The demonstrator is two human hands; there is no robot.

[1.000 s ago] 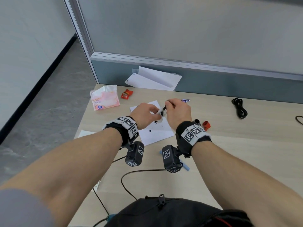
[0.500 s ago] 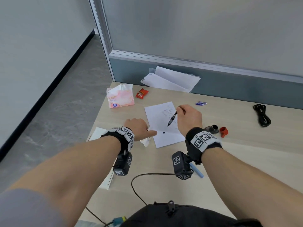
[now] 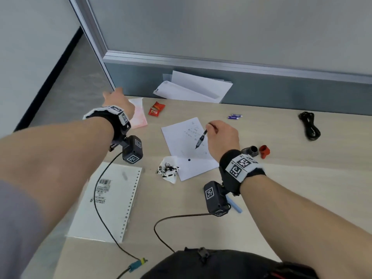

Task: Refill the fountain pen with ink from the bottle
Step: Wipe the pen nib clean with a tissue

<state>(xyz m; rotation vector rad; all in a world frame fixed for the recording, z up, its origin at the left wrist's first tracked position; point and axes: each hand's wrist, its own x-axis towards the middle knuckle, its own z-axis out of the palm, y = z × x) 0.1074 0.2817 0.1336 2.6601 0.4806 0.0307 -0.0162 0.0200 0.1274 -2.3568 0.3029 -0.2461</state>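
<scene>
My right hand (image 3: 221, 137) grips a black fountain pen (image 3: 201, 138), nib pointing down at a white sheet of paper (image 3: 181, 137) that carries scribbles and an ink dot. My left hand (image 3: 118, 101) is stretched out to the far left over a pink tissue pack (image 3: 140, 117); its fingers are blurred and partly hidden. A crumpled tissue stained with black ink (image 3: 168, 170) lies by the sheet's near corner. A small dark ink bottle (image 3: 251, 151) and its red cap (image 3: 264, 151) sit just right of my right wrist.
A punched paper pad (image 3: 108, 202) lies at the near left. A red candy wrapper (image 3: 156, 109), small purple batteries (image 3: 234, 117), a coiled black cable (image 3: 309, 125) and loose sheets (image 3: 193, 87) against the partition sit farther back. A blue stick (image 3: 235, 205) lies by my right wrist.
My left hand left the stained tissue beside the sheet and reached far left toward the tissue pack. My right hand keeps the pen over the paper. The view shifted left.
</scene>
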